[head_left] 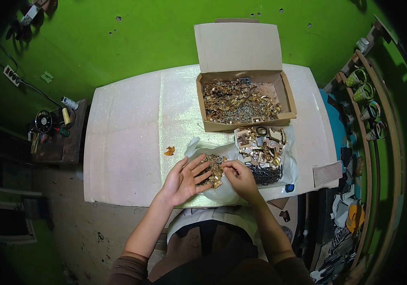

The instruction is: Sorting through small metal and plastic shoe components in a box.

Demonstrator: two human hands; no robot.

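My left hand (183, 182) is open, palm up, its fingers spread over the left side of a pile of small gold-coloured metal trinkets (216, 176). The pile lies on a white plastic bag (225, 194) at the table's near edge. At the pile's right side my right hand (240, 179) has its thumb and fingers pinched together; whatever is between them is too small to make out. Just beyond that hand lies another clear bag (289, 164) holding buckle-like pieces (260, 145) and black bead strands (266, 175).
An open cardboard box (241, 126) full of metal trinkets stands at the back, lid up. A gold-brown leaf-shaped piece (169, 151) lies on the shiny white tablecloth (122, 142). Right, there is a ribbed grey piece (327, 174) and a wooden rack (379, 95). Left is a side table (53, 152).
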